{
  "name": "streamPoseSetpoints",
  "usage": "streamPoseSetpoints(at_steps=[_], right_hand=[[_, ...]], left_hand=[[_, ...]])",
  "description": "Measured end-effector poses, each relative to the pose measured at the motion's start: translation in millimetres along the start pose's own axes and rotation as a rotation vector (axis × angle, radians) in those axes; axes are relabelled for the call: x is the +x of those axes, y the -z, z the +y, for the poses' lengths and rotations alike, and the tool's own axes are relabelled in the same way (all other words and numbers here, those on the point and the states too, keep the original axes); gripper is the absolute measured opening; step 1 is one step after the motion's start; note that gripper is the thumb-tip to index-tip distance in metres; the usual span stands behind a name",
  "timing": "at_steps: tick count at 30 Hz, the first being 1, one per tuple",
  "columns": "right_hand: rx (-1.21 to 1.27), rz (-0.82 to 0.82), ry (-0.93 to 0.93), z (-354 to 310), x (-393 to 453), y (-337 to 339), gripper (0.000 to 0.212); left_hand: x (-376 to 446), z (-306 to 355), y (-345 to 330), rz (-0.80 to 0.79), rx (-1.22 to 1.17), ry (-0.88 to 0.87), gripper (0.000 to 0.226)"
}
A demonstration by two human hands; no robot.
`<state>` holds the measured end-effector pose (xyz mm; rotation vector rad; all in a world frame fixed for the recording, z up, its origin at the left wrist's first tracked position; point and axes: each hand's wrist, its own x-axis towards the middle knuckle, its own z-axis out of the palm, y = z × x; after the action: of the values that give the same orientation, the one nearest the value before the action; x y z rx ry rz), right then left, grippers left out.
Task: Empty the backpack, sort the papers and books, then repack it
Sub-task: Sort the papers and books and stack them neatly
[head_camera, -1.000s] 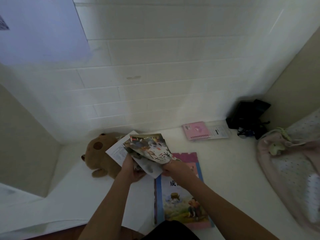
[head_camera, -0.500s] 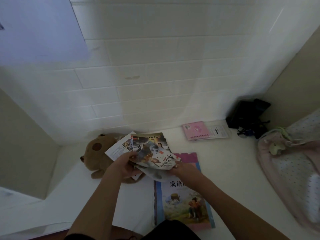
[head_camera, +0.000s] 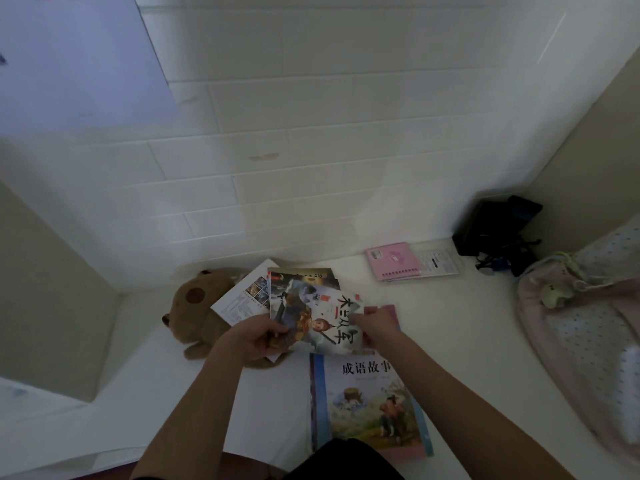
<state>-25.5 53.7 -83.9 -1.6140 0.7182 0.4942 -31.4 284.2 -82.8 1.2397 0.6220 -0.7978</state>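
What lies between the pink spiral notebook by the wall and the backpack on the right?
In the head view, a clear packet lies right beside the pink notebook; then bare white tabletop reaches the backpack.

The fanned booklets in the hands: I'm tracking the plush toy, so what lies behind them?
Behind the booklets, a brown plush toy lies on the white table; its right side is covered.

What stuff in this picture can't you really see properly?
All from the head view:
- Teddy bear: its right side is hidden by the fanned booklets and the left hand.
- Lower booklets: their covers are overlapped by the top one.
- Storybook: its top is covered by the booklets and the right hand, its bottom by a dark shape at the frame edge.
- Black objects in the corner: too dark to identify.
- Pink backpack: cut off by the right edge.
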Motion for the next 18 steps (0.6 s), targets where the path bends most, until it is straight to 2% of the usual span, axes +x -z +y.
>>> streamPoseSetpoints(at_steps=[2, 6, 9, 11, 13, 15, 18], right_hand=[[-0.192, 0.006, 0.085, -9, -12, -2, 0.04], [-0.407, 0.107, 0.354, -16, -6, 7, 0.035], [-0.699, 0.201, 0.363, -17, 8, 14, 0.035], [-0.83, 0.234, 0.393, -18, 12, 13, 0.05], [-0.913, 0.212, 0.499, -21, 14, 5, 0.057], [-0.953, 0.156, 0.608, -24, 14, -9, 0.055], [-0.876, 0.16, 0.725, -26, 17, -30, 0.046]], left_hand=[[-2, 1, 2, -0.021, -0.006, 0.005, 0.02], [-2, 1, 8, -0.057, -0.133, -0.022, 0.019], [3, -1, 12, -0.059, -0.162, -0.008, 0.038], [2, 0, 8, -0.055, -0.098, 0.013, 0.044], [-3, 3, -1, -0.045, -0.008, 0.011, 0.041], [-8, 6, -11, -0.02, 0.08, 0.01, 0.04], [-6, 1, -19, 0.139, 0.301, -0.061, 0.032]])
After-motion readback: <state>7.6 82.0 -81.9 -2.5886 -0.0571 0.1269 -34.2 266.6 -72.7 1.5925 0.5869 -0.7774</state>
